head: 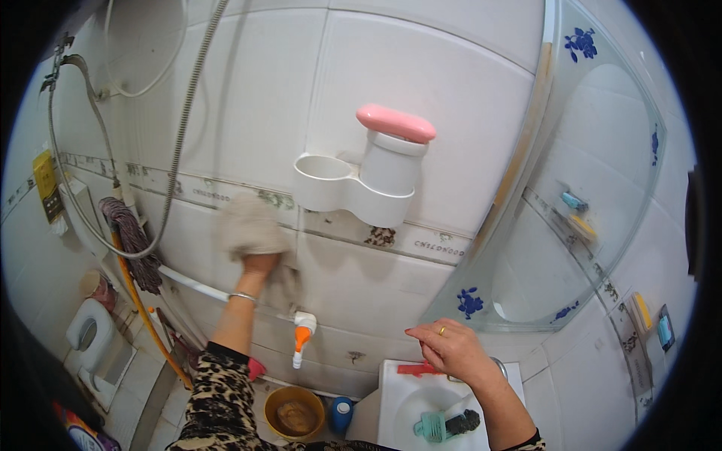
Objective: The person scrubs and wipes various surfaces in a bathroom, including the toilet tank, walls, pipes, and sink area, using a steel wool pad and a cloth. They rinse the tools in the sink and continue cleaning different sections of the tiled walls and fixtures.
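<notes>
My left hand (261, 264) is pressed to the tiled wall (395, 73) with a beige cloth (251, 225) in its grip; the cloth is blurred and covers the fingers. My right hand (445, 346) is in the air over the white sink (395, 406), its index finger pointing left and the other fingers curled, holding nothing. To the right of the cloth, a white double cup holder (352, 197) is fixed on the wall. A white cup (393, 160) stands in its right ring, and a pink soap box (396, 123) lies on top.
An orange-handled tap (303, 335) juts from the wall below the cloth. A shower hose (189, 101) and a mop (132, 242) hang at left. A mirror (598, 141) is at right. Below are a yellow basin (271, 409), a blue bottle (341, 414) and a green brush (431, 427).
</notes>
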Demonstrator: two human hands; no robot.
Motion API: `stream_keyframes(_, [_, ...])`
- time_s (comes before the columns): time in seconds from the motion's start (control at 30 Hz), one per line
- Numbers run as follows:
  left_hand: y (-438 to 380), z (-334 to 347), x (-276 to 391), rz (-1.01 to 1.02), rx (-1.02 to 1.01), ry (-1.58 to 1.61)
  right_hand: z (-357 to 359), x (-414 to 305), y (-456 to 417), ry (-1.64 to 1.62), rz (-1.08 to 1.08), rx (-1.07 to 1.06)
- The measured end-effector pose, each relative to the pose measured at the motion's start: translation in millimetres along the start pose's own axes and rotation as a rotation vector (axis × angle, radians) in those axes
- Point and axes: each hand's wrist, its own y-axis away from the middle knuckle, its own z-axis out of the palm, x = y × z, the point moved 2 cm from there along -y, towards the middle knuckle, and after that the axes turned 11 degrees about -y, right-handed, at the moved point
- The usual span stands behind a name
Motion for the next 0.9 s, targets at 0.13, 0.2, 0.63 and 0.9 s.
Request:
stream_keyframes(0.13, [-0.2,-8.5,-5.4,-0.564,0.187,0.17,2.4,9.1,28.3,-0.002,0.091,-0.063])
stream_keyframes(0.2, [-8.8,-23.2,30.9,-0.642,0.046,0.305,4.2,8.5,38.0,-0.036,0.099,-0.075])
stream_keyframes(0.63, [-29.9,-91.7,284.1,0.52,0.268,0.516,37.8,-5.8,4.9,-0.133,0.021,0.058])
stream_keyframes(0.9, [-10.7,-74.3,50.9,0.232,-0.483,0.308,92.4,-24.9,-49.0,-0.124,-0.085,-0.091])
